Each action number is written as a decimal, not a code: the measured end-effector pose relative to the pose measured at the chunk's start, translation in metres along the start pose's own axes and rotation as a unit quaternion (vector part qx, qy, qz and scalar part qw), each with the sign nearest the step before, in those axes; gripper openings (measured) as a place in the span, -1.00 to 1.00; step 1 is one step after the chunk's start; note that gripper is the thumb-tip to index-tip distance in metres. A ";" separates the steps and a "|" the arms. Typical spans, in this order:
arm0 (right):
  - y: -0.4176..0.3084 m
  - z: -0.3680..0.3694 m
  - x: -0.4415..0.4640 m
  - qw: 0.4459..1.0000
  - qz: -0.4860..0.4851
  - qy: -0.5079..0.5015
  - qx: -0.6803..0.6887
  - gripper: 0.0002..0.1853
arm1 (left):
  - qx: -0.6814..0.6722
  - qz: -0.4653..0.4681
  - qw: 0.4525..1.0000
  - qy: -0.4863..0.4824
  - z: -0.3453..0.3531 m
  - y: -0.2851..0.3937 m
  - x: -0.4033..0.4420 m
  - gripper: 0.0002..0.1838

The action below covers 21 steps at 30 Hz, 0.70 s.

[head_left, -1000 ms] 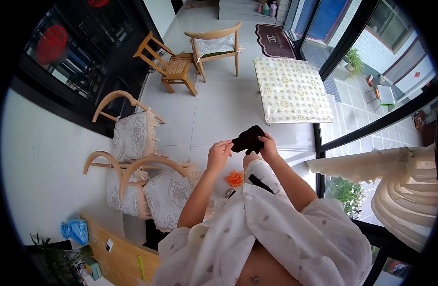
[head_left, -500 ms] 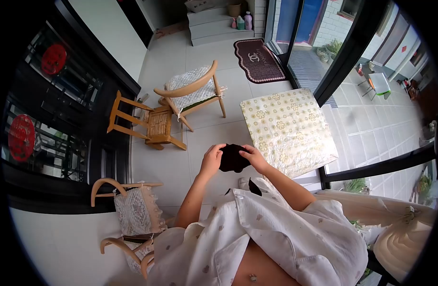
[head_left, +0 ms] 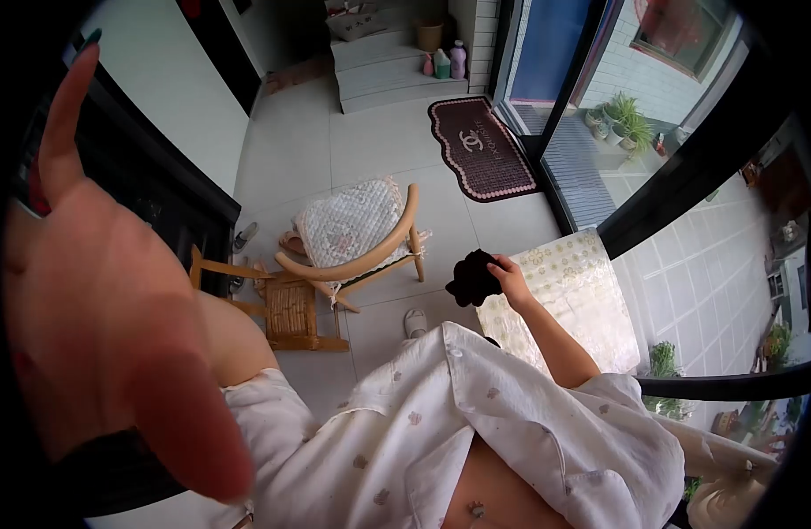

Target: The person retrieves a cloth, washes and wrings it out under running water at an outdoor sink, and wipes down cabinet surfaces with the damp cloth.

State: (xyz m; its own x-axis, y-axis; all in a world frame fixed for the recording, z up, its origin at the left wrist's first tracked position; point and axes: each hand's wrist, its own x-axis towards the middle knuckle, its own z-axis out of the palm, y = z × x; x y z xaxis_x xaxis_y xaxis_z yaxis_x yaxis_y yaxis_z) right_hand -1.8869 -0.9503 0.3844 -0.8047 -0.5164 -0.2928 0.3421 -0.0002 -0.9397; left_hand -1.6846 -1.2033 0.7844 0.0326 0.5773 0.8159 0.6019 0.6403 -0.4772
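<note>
My right hand (head_left: 511, 280) pinches a small, flat, black piece with a wavy edge (head_left: 470, 279), soft-looking, perhaps cloth; its exact kind does not show. It is held in front of my body, over the near left corner of the table with the flowered cover (head_left: 577, 295). Very close to the camera on the left, my left hand (head_left: 114, 291) is raised, large and blurred. One finger points up and another slants down, spread apart, with nothing seen between them.
A wooden chair with a white lace cover (head_left: 352, 225) stands ahead, beside a small bamboo-seated chair (head_left: 291, 316). A dark doormat (head_left: 483, 148) lies by the glass door. Steps (head_left: 388, 66) with bottles are at the back. Shoes (head_left: 245, 236) lie near the left door.
My left hand has let go of the black piece and come up close to the camera. My right hand keeps it, slightly further right. The view has shifted.
</note>
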 end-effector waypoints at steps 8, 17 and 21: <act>-0.044 -0.006 0.126 0.994 -0.055 0.097 -0.006 -0.85 | -0.020 0.096 0.995 -0.009 0.039 -0.141 -0.031 -0.59; -0.063 -0.037 0.262 0.995 -0.017 0.094 0.016 -0.86 | -0.002 0.098 0.995 -0.022 0.106 -0.237 -0.069 -0.64; -0.091 -0.049 0.329 0.998 0.015 0.058 -0.035 -0.84 | 0.015 0.091 0.995 -0.036 0.155 -0.283 -0.084 -0.67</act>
State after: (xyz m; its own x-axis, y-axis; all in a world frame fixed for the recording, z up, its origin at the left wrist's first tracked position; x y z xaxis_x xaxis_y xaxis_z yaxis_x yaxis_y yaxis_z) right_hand -2.2060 -1.0782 0.3647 -0.8468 -0.4125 -0.3358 0.3351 0.0765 -0.9391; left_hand -1.9814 -1.3541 0.8005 0.0802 0.7189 0.6905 0.5670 0.5368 -0.6247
